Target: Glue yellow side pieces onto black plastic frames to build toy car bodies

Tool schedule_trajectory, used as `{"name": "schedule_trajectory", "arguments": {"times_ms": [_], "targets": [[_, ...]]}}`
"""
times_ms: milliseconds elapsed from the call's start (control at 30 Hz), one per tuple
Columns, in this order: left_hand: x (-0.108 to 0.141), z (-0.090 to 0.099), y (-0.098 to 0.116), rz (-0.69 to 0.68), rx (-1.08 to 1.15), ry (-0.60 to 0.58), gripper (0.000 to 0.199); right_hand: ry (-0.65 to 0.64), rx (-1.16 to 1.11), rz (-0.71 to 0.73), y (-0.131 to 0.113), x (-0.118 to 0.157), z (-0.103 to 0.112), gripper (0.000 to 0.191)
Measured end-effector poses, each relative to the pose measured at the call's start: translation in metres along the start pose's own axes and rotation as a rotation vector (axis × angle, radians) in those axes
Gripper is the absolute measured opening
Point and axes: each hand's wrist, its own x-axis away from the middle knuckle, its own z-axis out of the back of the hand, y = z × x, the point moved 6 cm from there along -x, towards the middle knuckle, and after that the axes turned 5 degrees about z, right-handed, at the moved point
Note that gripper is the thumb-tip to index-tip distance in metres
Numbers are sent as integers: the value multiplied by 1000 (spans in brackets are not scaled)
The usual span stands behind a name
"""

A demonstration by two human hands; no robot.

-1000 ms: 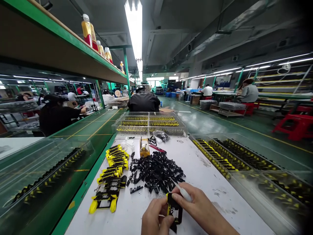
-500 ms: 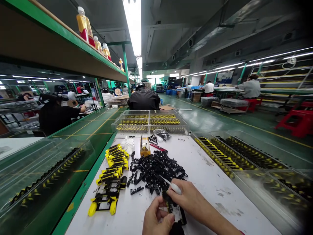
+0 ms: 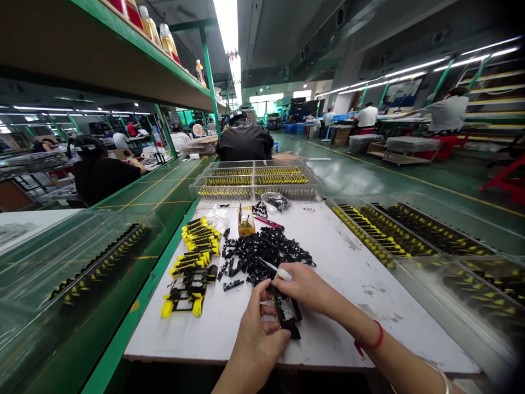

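Observation:
My left hand (image 3: 259, 331) is closed round the left side of a black rectangular plastic frame (image 3: 290, 313), thumb at its near end. My right hand (image 3: 301, 284) grips a white-handled pointed tool (image 3: 284, 274), its thin tip directed to the far left, over the edge of a heap of small black plastic parts (image 3: 262, 249). The right fingers also meet the frame's far end. Left of the heap lies a row of yellow and black frames (image 3: 196, 246), the nearest one (image 3: 182, 298) with yellow ends towards me.
Clear trays of yellow-black parts stand at the back (image 3: 254, 179), at the right (image 3: 394, 241) and at the left (image 3: 98, 273). A small yellow box (image 3: 246, 221), a red pen-like item (image 3: 268, 222) and a plastic bag (image 3: 275, 201) lie behind the heap. A person in black (image 3: 245, 139) sits ahead.
The camera view has tilted downward, showing more of the table's near edge and my forearms. Both hands still hold the frame and the tool, at nearly the same place beside the heap.

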Motion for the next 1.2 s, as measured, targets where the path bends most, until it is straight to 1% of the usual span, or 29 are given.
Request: {"name": "schedule_trajectory", "arguments": {"times_ms": [167,267,333,467,533,667,733,800,867,900,967,1067,1133,1200], "targets": [[0,6,0,-98,-143,37,62,-22,-16,53,-7,-6,-7,18],[-1,9,-1,-173,-177,53,52,-4,-19,91,-10,-10,-11,24],[-3,12,-1,-160,-178,73,50,10,-23,113,-12,-11,-10,28],[-7,20,-7,-55,-105,119,50,61,-39,117,-10,-10,4,36],[-10,26,-9,-45,-55,160,50,29,-133,58,-4,-8,9,41],[-16,32,-11,-86,-26,223,51,-120,-440,-83,4,-3,7,38],[-18,32,-12,-88,-22,220,50,-143,-532,-68,1,-3,7,39],[-20,31,-12,-94,-20,225,50,-144,-577,9,-5,-4,8,41],[-21,30,-11,-103,-34,235,49,-118,-604,87,-10,-7,9,41],[-21,30,-10,-103,-45,242,49,-91,-616,102,-10,-8,10,41],[-20,30,-9,-100,-65,253,49,-2,-638,75,-4,-10,11,40],[-19,30,-9,-97,-78,255,49,125,-679,-13,10,-9,10,41],[-19,30,-9,-99,-85,248,50,177,-701,-46,20,-6,9,40],[-19,30,-9,-95,-90,237,50,225,-688,-49,27,-2,9,38]]}}
